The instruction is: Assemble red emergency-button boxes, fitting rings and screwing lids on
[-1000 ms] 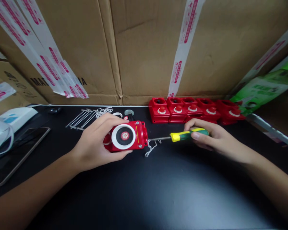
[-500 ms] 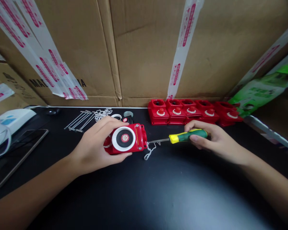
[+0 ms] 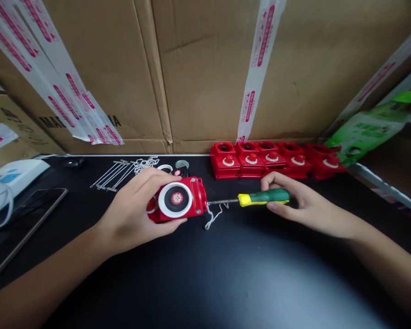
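Note:
My left hand (image 3: 133, 212) is wrapped round a red box-shaped device (image 3: 180, 200) with a white and black round face, holding it on its side on the black table (image 3: 205, 274). My right hand (image 3: 296, 203) grips the green and yellow handle of a screwdriver (image 3: 256, 198). The screwdriver's metal shaft points left and its tip meets the device's right side. A thin white chain (image 3: 215, 214) hangs from that side onto the table.
A row of several red parts (image 3: 274, 160) stands against the cardboard wall (image 3: 205, 68) at the back. Metal pins (image 3: 113, 172) and loose rings (image 3: 178, 165) lie behind my left hand. A tablet (image 3: 17, 228) and a white box (image 3: 17, 171) are at the left.
The device and the screwdriver have shifted slightly left and down in view. My right fingers have changed their hold on the handle, as if turning it.

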{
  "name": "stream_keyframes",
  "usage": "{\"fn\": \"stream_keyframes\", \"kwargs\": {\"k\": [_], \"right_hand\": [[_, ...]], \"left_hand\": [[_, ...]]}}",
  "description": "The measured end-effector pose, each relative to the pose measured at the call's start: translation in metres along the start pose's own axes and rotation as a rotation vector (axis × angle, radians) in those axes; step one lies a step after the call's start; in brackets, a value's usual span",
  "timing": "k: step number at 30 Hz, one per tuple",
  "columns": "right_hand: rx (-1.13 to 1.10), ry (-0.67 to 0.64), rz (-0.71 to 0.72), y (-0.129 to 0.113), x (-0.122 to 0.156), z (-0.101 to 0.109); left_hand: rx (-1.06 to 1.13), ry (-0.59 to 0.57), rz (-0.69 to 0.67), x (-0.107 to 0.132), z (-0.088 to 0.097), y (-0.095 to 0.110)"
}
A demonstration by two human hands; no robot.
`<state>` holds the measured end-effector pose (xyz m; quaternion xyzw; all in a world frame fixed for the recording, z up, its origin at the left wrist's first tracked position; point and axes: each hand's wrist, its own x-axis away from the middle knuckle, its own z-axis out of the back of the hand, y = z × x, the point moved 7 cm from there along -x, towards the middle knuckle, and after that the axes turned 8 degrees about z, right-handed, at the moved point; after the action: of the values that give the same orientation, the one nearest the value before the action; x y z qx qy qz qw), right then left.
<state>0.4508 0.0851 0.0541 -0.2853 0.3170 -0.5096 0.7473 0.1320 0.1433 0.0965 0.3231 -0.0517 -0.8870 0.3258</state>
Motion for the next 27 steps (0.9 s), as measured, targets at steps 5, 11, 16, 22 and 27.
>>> {"fn": "stream_keyframes", "kwargs": {"k": [5,11,16,22,27], "right_hand": [[0.011,0.048,-0.005,-0.002,-0.004,0.005],[0.056,0.088,-0.022,-0.008,-0.008,0.007],[0.0,0.049,-0.08,0.0,-0.006,0.001],[-0.137,-0.028,-0.138,0.009,-0.003,-0.01],[0.063,0.003,-0.01,0.0,-0.003,-0.001]], "left_hand": [[0.006,-0.001,-0.001,0.0,-0.001,0.002],[0.017,-0.017,-0.019,0.001,-0.002,0.004],[0.024,-0.027,-0.025,0.002,-0.004,0.003],[-0.004,-0.025,-0.027,0.001,-0.003,0.003],[0.004,-0.02,-0.019,0.0,-0.003,0.003]]}}
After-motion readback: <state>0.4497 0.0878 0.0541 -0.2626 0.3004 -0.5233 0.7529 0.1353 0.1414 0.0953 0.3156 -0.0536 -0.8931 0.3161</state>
